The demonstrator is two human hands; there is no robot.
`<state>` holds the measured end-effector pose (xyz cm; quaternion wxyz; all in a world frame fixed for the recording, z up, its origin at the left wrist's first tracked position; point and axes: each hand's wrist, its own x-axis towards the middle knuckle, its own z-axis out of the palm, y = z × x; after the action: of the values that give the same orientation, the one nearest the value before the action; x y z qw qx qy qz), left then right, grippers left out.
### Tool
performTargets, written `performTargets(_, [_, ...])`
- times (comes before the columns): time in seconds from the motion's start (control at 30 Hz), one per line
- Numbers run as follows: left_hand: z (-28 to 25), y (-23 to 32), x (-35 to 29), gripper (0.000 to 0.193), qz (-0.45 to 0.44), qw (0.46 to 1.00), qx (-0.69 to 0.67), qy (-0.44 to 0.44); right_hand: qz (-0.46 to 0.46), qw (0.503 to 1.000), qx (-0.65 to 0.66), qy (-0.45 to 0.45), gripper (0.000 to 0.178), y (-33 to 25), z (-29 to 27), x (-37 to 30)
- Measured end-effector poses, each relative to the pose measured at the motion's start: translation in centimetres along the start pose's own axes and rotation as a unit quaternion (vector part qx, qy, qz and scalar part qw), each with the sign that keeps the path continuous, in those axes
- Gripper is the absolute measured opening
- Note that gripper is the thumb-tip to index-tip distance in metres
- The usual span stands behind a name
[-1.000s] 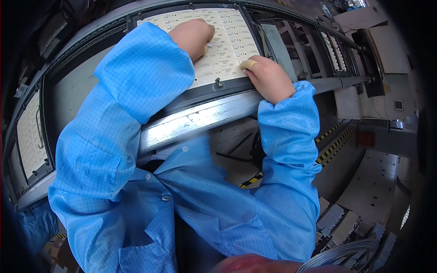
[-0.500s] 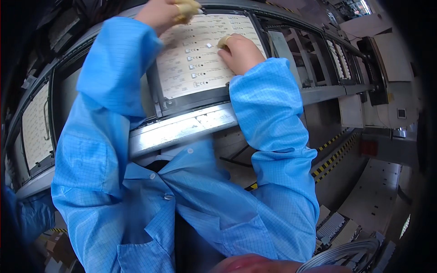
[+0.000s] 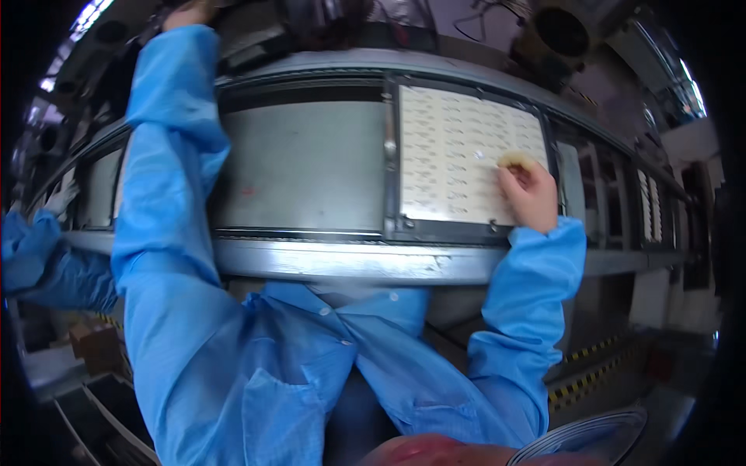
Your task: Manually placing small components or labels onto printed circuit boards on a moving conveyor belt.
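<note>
A pale cream panel (image 3: 423,175) printed with rows of small marks lies in a dark frame on the line. Over its right part is my right hand (image 3: 532,193), its fingers curled together and yellowish covers on the fingertips. Whether they pinch anything small cannot be made out. Just left of those fingertips a small white piece (image 3: 479,155) shows against the panel. My left arm stretches far forward, past the line's far rail. My left hand (image 3: 190,15) is at the top edge, dark and partly cut off, with its fingers hidden.
Left of the panel is a grey flat plate (image 3: 303,167) in the line. A metal rail (image 3: 350,262) runs along the near side. At the far left another person's blue sleeve (image 3: 47,252) and gloved hand (image 3: 62,199) reach to the line. Dark equipment stands beyond the far rail.
My left hand has left the panel and reached far forward to the left. My right hand stays over the panel. The view has swung left, so the panel now appears further right.
</note>
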<state>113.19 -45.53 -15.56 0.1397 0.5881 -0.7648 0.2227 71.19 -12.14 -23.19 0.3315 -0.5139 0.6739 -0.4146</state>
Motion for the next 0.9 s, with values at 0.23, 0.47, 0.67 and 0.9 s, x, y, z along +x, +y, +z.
performTargets(0.23, [-4.5,2.5,-4.6,0.026,-0.018,0.976,-0.149,0.156,0.017,0.992,0.079,-0.101,0.012,-3.3,2.2,0.8])
performTargets(0.47, [-5.9,20.0,-10.3,0.026,0.417,0.792,-0.433,-0.104,-0.051,0.997,-0.01,-0.064,0.019,-3.0,2.5,0.5])
performTargets(0.67, [-4.7,28.8,-12.5,0.019,0.413,0.792,-0.397,-0.212,-0.012,0.996,0.087,-0.015,0.019,-2.2,2.9,0.4])
performTargets(0.9, [-5.1,25.0,-10.3,0.02,0.336,0.836,-0.37,-0.228,-0.053,0.988,0.03,-0.139,0.015,-1.6,3.4,-0.1])
